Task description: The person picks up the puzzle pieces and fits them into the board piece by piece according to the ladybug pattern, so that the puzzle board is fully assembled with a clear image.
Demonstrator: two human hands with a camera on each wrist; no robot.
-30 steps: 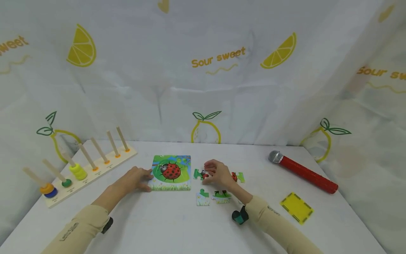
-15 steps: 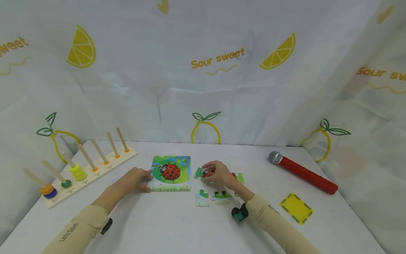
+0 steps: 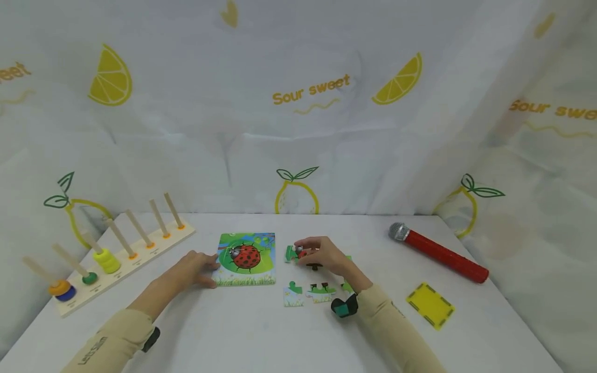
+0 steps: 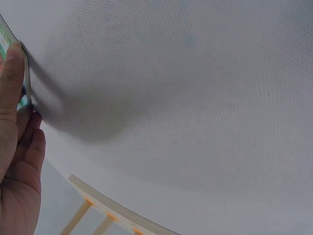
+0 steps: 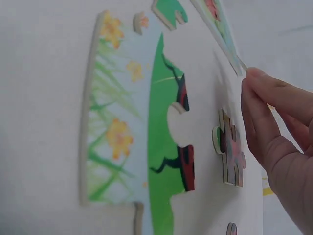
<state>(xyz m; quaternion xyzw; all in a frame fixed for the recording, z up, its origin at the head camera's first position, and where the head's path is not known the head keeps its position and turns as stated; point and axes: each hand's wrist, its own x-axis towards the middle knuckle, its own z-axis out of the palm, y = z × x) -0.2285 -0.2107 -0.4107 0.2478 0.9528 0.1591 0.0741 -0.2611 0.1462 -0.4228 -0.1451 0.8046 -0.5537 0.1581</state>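
A square ladybug picture board [image 3: 261, 276] lies left of the middle of the table. My left hand [image 3: 196, 267] rests at its left side, thumb and fingers touching the edge; in the left wrist view, only the board's corner [image 4: 28, 88] shows beside the thumb. My right hand [image 3: 326, 255] pinches a green and red puzzle piece [image 3: 290, 254] just right of the board. Below the right hand lie a flower-and-grass piece [image 3: 293, 296] and a piece with black ladybug legs [image 3: 322, 292]. Another red piece [image 5: 232, 147] lies near the right fingers, partly hidden by them in the head view.
A wooden peg stand [image 3: 135, 261] with several upright pegs and coloured rings runs along the left side. At the right are a red microphone [image 3: 443, 255] and a yellow rectangular plate [image 3: 430, 305]. A white printed curtain [image 3: 242, 155] hangs behind the table.
The right hand's fingers have come down onto the left ladybug piece, which tilted and turned slightly in their pinch. The left hand has stayed at the board. The head view has shifted a little.
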